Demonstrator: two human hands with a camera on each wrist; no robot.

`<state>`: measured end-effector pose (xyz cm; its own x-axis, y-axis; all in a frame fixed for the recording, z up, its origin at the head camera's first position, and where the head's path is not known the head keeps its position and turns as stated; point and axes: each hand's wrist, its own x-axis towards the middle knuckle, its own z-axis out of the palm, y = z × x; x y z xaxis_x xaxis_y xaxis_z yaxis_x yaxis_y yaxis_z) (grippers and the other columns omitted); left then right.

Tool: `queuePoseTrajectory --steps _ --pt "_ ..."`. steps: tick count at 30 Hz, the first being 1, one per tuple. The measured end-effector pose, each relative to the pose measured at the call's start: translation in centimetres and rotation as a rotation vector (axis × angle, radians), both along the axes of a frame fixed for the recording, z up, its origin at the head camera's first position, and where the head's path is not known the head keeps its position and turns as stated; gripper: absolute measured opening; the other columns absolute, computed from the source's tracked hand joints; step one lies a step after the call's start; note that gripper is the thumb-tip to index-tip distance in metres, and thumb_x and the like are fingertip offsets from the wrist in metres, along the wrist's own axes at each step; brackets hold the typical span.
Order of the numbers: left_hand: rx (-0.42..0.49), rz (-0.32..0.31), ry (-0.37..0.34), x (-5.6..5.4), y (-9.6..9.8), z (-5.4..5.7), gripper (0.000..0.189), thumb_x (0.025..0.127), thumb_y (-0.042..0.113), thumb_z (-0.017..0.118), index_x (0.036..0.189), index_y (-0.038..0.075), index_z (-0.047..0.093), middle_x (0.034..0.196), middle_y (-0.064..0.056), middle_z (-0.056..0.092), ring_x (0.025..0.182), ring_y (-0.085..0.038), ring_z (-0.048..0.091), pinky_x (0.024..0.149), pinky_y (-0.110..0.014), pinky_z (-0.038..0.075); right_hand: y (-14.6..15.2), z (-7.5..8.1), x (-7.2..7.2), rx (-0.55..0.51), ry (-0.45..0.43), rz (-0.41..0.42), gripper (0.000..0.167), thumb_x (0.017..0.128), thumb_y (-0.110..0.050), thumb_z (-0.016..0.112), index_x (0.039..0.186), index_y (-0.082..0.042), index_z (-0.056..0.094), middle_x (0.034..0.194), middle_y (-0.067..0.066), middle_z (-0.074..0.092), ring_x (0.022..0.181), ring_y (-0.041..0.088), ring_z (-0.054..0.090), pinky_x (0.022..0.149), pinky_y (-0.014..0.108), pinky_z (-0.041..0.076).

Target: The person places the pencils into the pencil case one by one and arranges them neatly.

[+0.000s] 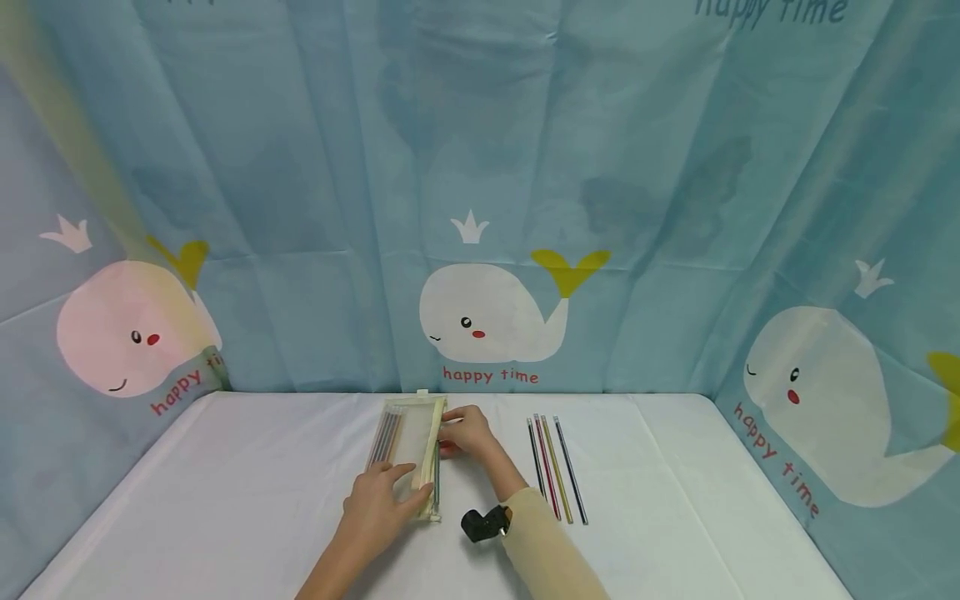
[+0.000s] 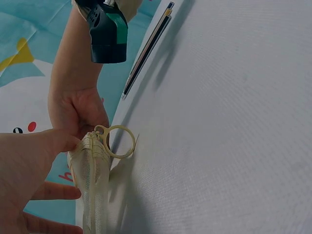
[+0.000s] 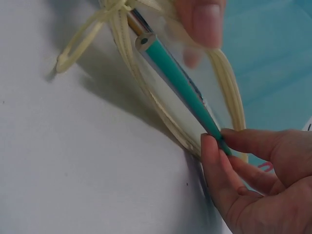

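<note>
Your right hand (image 1: 467, 433) pinches a teal pencil (image 3: 179, 83) at the open mouth of a pale see-through pouch (image 1: 415, 432), while your left hand (image 1: 375, 504) lies on that pouch with straight, parted fingers. The pouch is on the white-covered bench (image 1: 675, 517), left of four loose pencils (image 1: 557, 469). Blue curtains (image 1: 300, 183) printed with crowned whales (image 1: 495, 312) surround you; red lettering (image 1: 490, 376) reads "happy time", repeated in darker blue at upper right.
</note>
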<state>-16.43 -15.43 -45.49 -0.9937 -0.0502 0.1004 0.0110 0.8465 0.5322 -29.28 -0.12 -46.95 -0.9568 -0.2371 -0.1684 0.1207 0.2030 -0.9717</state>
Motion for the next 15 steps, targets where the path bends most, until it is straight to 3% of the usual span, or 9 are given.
queuePoseTrajectory --steps 9,15 --pt "0.002 0.0 -0.018 -0.1 0.0 -0.1 0.054 0.092 0.05 0.078 0.127 0.009 0.077 0.131 -0.027 0.065 0.118 -0.05 0.064 0.069 -0.068 0.054 -0.9 -0.6 0.5 -0.076 -0.014 -0.05 0.037 0.09 0.004 0.071 0.124 0.015 0.064 0.087 0.018 0.074 0.055 0.01 0.065 0.058 0.027 0.061" --pt "0.003 0.006 -0.011 0.0 0.0 -0.1 0.054 0.091 0.05 0.08 0.126 0.009 0.077 0.129 -0.025 0.066 0.115 -0.049 0.065 0.069 -0.066 0.055 -1.4 -0.5 0.9 -0.09 0.004 -0.043 0.035 0.091 0.005 0.071 0.124 0.015 0.064 0.089 0.021 0.075 0.064 0.017 0.072 0.061 0.031 0.063"
